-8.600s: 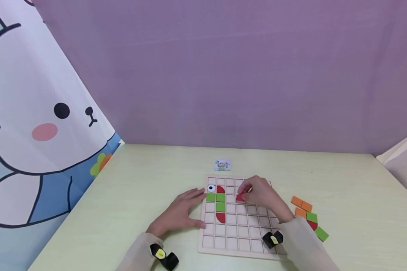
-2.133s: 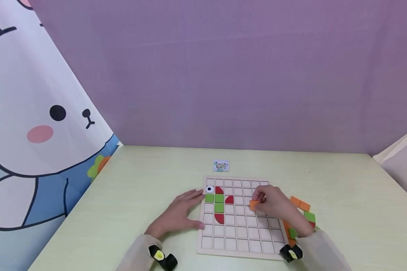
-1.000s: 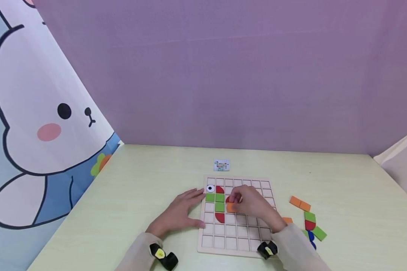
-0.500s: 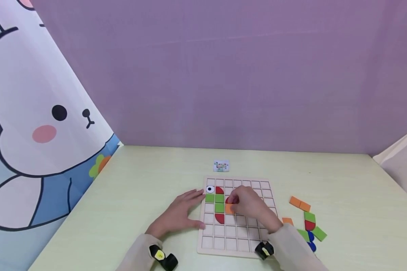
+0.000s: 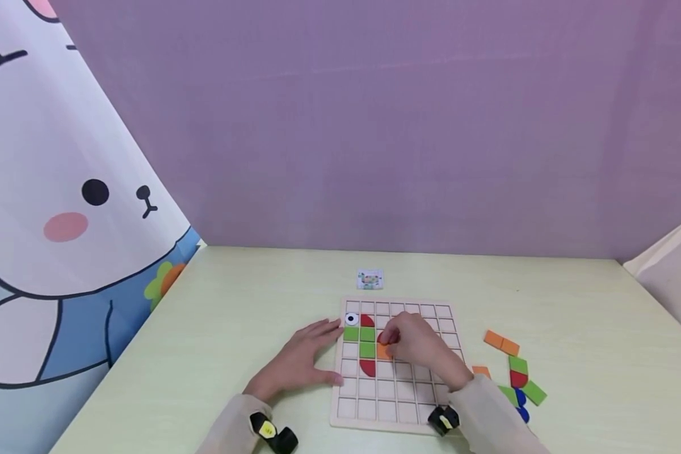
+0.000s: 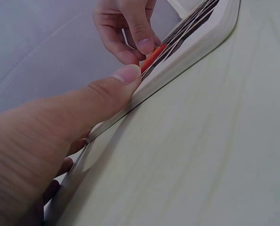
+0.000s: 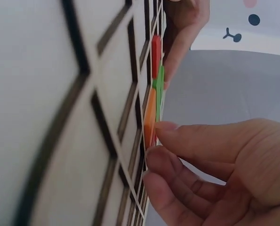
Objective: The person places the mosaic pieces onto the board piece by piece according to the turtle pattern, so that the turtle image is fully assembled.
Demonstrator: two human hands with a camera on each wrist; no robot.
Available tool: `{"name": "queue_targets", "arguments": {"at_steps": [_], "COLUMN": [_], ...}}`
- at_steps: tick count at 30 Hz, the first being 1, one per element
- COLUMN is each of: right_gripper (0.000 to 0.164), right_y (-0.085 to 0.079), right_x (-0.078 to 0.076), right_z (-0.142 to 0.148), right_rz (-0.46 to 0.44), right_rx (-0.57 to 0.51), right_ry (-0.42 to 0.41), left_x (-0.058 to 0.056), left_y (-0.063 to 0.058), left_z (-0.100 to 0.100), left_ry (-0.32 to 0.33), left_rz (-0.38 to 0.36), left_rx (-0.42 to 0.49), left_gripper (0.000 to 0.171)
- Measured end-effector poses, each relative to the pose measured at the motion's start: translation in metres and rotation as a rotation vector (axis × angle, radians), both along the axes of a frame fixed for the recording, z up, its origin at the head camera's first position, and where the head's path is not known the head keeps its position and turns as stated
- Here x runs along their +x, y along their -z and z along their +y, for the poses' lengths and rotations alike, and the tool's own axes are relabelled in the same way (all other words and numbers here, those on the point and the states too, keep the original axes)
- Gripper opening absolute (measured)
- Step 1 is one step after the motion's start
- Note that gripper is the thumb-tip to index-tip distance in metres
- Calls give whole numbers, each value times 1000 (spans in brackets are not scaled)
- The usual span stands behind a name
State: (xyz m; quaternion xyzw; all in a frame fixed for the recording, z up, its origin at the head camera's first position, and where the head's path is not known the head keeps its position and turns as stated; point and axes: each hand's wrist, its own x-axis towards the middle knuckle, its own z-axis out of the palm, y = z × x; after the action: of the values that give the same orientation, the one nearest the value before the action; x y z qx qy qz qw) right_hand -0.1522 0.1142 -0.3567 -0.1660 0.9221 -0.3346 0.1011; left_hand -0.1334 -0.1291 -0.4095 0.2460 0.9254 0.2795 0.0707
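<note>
A wooden grid board lies on the table. Along its left side sit a round eye tile, green square tiles and red quarter-round tiles. My left hand rests at the board's left edge, fingers extended, thumb on the rim. With thumb and curled fingers my right hand pinches an orange square tile in a cell right of the lower green square. The right wrist view has the thumb against this orange tile. Another red tile just above it is partly hidden by the fingers.
Loose tiles lie right of the board: orange ones, green ones, a red one and blue ones, the lowest partly behind the right sleeve. A small picture card lies beyond the board's far edge.
A red tile was set on the board earlier. Since then my right hand has brought an orange tile leftward into the cell below it. The left hand has stayed put.
</note>
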Motion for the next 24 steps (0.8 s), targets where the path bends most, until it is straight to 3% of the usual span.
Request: {"name": "queue_targets", "arguments": {"at_steps": [9,24], "right_gripper": [13,13], "right_y": [11,11], "right_x": [-17,-16], "right_z": [32,85], "right_rz": [12,39], "right_rx": [19,52], "right_ry": [27,19], "left_x": [-10,-10], "left_y": [12,14], "left_z": [8,4], "left_ry": [-29,-33], "left_rz": [-8,1], "left_rx": [-50,-39], "left_gripper": [94,94]}}
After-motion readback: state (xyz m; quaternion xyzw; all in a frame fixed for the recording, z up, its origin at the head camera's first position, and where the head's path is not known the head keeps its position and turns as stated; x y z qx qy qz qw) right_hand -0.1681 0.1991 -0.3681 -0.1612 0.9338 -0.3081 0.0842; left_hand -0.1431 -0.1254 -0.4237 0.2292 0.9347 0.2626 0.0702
